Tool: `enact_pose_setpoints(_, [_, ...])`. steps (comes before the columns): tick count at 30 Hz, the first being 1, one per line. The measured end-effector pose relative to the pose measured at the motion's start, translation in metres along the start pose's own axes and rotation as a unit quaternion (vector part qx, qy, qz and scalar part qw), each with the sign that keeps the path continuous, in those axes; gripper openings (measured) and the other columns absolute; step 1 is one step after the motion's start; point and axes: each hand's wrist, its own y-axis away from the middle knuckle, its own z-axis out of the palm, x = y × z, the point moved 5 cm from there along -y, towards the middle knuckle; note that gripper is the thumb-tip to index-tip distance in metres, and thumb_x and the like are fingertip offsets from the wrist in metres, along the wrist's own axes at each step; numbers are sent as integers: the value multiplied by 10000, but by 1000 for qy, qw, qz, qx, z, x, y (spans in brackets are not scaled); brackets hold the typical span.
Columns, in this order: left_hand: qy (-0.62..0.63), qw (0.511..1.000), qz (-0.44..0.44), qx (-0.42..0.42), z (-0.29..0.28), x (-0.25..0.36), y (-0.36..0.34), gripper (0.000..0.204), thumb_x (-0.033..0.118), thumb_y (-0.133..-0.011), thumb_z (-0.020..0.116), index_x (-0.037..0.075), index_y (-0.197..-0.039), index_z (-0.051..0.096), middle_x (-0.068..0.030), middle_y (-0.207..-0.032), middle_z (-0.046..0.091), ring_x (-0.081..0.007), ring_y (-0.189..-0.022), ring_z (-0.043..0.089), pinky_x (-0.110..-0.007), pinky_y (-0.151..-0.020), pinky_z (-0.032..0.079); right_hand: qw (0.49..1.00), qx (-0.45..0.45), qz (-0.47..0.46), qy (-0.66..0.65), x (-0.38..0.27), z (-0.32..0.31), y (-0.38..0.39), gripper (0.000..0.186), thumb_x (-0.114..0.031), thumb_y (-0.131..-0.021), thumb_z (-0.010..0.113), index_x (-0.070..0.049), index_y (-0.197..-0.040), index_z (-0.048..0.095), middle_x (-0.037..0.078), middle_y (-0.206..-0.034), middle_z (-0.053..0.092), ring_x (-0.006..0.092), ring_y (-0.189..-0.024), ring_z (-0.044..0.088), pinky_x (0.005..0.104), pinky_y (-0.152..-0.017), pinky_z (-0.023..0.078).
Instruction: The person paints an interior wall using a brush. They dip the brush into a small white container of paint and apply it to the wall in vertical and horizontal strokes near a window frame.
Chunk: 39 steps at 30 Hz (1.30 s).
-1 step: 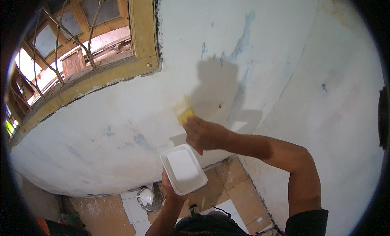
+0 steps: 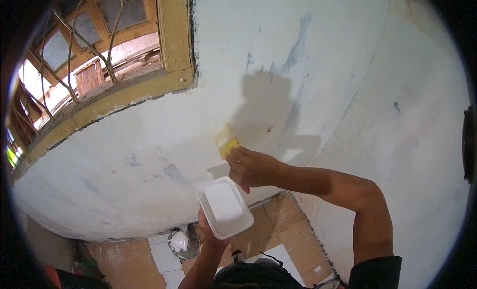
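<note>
Wears black here, a plain dark top [image 2: 256,279] swelling to a rounded shape at the lower edge. Carries the same black out to the right, in a sleeve [image 2: 375,273] cut short, wide and loose, with a straight hem above the elbow. Goes bare from there, right forearm [image 2: 308,180] and right hand [image 2: 253,168] both. Bare again on the left, along left forearm [image 2: 201,270] and left hand [image 2: 208,230]. Shows a thin black cord [image 2: 272,258] too, curving just beside the top, attachment hard to tell.
</note>
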Motion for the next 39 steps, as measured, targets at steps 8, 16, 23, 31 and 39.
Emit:
enact_pose_setpoints(8, [19,1000,13,-12,0,3,5,497,424,-1011,329,116,-1363,497,-61,-1214,630,-237,-1088,642,-440,-928,540,838,371,266,-299,146,-108,-7,61,-78,-853,636,-92,-907,660,120,-922,709,260,-762,700,331,-666,551])
enact_pose_setpoints(16, [14,1000,10,8,14,0,8,512,443,-1003,328,119,-1353,513,-63,-1223,628,-242,-1096,637,-441,-929,534,826,479,295,-34,94,-62,-18,258,-107,-853,709,-66,-1094,628,120,-998,696,236,-828,701,318,-721,570])
enact_pose_setpoints(23, [59,998,9,31,-10,5,4,534,470,-998,340,99,-1351,491,-111,-1196,622,-285,-1068,646,-470,-892,558,760,408,375,-339,-1,-6,6,186,29,-757,722,-51,-906,644,170,-1065,695,285,-914,705,324,-736,583])
enact_pose_setpoints(31, [18,998,45,37,-14,13,11,533,469,-991,348,100,-1348,490,-114,-1196,618,-284,-1062,648,-469,-872,566,729,559,315,-239,145,-119,-18,26,-43,-880,683,-23,-881,666,10,-854,681,76,-760,606,245,-678,504])
enact_pose_setpoints(39, [18,999,42,0,-16,16,13,519,445,-1009,323,94,-1345,504,-83,-1218,621,-256,-1095,634,-452,-939,526,773,477,345,-237,52,-14,-16,185,-43,-848,701,-10,-1029,681,145,-1021,713,218,-883,709,292,-774,546])
